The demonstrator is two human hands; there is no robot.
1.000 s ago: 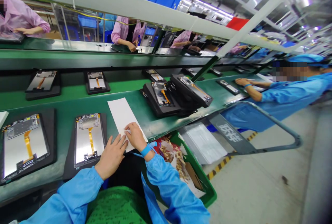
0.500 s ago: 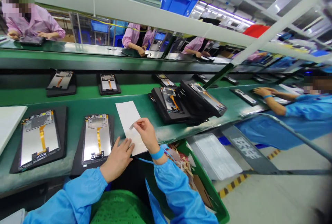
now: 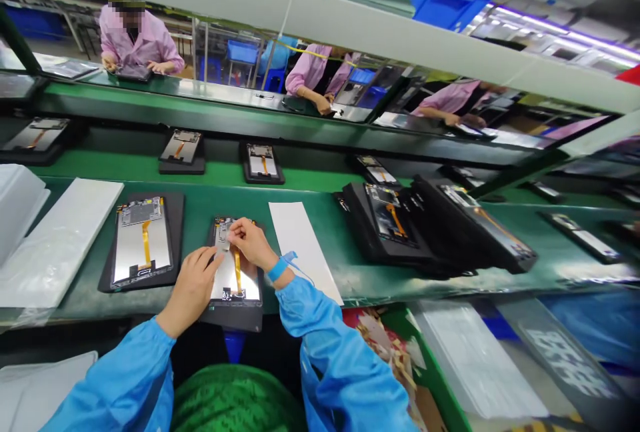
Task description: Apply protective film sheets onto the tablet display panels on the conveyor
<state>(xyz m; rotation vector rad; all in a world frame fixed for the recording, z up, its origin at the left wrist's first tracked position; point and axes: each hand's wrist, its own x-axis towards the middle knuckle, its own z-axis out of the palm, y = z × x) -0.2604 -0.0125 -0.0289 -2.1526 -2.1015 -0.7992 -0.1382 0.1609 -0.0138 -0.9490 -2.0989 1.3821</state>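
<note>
A tablet assembly (image 3: 250, 279) with an orange ribbon lies on a black pad in front of me. Over its upper part, my right hand (image 3: 249, 240) pinches a small pale piece, seemingly a strip. My left hand (image 3: 193, 284) reaches over the assembly's left edge, fingers stretched and close together, the tips near the right fingers. Whether it holds anything is hard to see. A white sheet (image 3: 305, 245) lies just right of the assembly. To the left, a second tablet assembly (image 3: 133, 245) rests on its own black pad.
Stacked black pads with assemblies (image 3: 395, 232) stand at the right. Beyond is a green belt (image 3: 220, 169) carrying more assemblies. White trays (image 3: 65, 239) lie at the left. A green bin of scraps (image 3: 400, 345) sits below the bench edge. People in pink work across.
Both hands have moved from the white sheet to the nearer tablet assembly, the right hand still pinching the small piece. The view has turned left, so the bench appears shifted right.
</note>
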